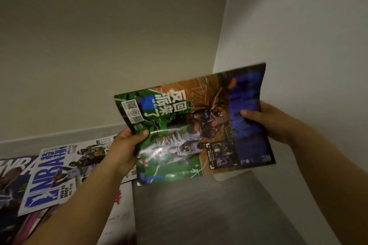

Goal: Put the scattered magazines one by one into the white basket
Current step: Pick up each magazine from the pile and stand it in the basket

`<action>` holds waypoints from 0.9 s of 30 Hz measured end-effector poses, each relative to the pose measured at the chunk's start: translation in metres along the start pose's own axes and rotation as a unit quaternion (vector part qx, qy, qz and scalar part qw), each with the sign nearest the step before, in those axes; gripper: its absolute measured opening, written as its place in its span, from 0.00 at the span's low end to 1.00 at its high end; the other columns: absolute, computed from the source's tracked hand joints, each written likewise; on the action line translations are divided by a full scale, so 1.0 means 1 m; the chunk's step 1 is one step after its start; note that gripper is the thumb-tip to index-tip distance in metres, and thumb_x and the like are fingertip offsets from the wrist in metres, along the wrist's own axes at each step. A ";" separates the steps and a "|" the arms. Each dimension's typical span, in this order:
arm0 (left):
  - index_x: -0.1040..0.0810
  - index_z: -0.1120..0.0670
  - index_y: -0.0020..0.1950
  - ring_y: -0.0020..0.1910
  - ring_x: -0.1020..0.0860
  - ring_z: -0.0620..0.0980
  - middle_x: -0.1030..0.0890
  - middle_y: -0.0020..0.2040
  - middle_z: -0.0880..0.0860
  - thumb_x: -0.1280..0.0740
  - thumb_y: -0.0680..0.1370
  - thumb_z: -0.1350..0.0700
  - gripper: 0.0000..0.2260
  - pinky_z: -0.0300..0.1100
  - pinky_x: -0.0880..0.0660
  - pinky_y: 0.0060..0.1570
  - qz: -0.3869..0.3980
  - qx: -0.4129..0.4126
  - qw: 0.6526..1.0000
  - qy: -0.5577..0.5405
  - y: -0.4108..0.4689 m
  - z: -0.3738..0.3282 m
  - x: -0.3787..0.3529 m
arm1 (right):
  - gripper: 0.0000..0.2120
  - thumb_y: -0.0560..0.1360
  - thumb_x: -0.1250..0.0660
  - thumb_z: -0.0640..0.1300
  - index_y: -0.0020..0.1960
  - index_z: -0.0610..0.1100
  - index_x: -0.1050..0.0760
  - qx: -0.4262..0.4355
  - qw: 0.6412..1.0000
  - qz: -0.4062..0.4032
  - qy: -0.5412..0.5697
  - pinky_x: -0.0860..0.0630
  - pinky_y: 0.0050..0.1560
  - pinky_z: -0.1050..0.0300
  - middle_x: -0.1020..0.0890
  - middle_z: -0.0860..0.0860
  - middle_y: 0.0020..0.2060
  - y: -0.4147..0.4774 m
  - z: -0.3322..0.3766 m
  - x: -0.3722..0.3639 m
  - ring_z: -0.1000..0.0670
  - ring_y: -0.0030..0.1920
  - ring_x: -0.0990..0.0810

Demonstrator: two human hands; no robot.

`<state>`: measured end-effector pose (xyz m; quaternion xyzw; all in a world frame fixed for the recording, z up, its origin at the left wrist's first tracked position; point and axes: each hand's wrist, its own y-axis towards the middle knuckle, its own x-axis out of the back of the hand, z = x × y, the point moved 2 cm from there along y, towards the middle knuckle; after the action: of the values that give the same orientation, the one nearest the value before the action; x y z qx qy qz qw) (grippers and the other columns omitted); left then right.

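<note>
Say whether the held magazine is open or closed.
Closed: magazine shows only its cover; left hand and right hand grip opposite edges.

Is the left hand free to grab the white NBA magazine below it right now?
Probably not yet: the left hand grips the green magazine; the white NBA magazine lies uncovered nearby.

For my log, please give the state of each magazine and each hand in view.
held magazine: lifted, slightly bent, gripped at both ends
left hand: grips its green end
right hand: grips its blue end
white NBA magazine: lying flat, not held
dark magazine: lying partly under the white one
</note>
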<state>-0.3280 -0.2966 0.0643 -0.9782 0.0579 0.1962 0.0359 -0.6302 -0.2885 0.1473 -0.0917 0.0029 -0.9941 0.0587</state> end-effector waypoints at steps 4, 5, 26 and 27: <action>0.25 0.57 0.47 0.27 0.18 0.47 0.16 0.29 0.49 0.43 0.76 0.68 0.10 0.37 0.23 0.24 -0.009 0.034 0.999 0.023 0.009 0.013 -0.012 | 0.08 0.72 0.37 0.34 0.49 0.43 0.25 -0.013 0.998 -0.040 -0.054 0.21 0.34 0.66 0.16 0.53 0.35 0.007 -0.013 0.010 0.59 0.32 0.18; 0.25 0.57 0.49 0.30 0.18 0.48 0.15 0.32 0.49 0.43 0.76 0.68 0.10 0.39 0.22 0.27 -0.012 0.038 0.999 0.034 0.012 0.016 -0.017 | 0.07 0.72 0.37 0.33 0.47 0.42 0.25 0.012 0.994 -0.070 -0.079 0.22 0.32 0.68 0.17 0.55 0.30 0.010 -0.008 0.014 0.61 0.30 0.19; 0.52 0.47 0.74 0.75 0.59 0.50 0.57 0.77 0.51 0.49 0.77 0.41 0.27 0.47 0.61 0.73 0.187 -0.042 0.701 0.687 0.053 0.132 -0.103 | 0.11 0.73 0.36 0.39 0.53 0.33 0.27 0.026 0.778 -0.079 -0.622 0.31 0.50 0.52 0.24 0.34 0.53 0.076 0.076 0.043 0.37 0.54 0.26; 0.52 0.48 0.74 0.75 0.60 0.50 0.58 0.77 0.51 0.50 0.77 0.41 0.27 0.47 0.62 0.73 0.191 -0.038 0.695 0.693 0.054 0.133 -0.104 | 0.11 0.73 0.36 0.39 0.53 0.34 0.28 0.012 0.773 -0.075 -0.630 0.31 0.51 0.51 0.24 0.34 0.54 0.079 0.065 0.042 0.37 0.55 0.26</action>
<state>-0.4807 -0.3276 -0.0206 -0.8058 0.2439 -0.5321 -0.0901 -0.6500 -0.3720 0.2180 -0.6963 -0.0531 -0.7152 -0.0267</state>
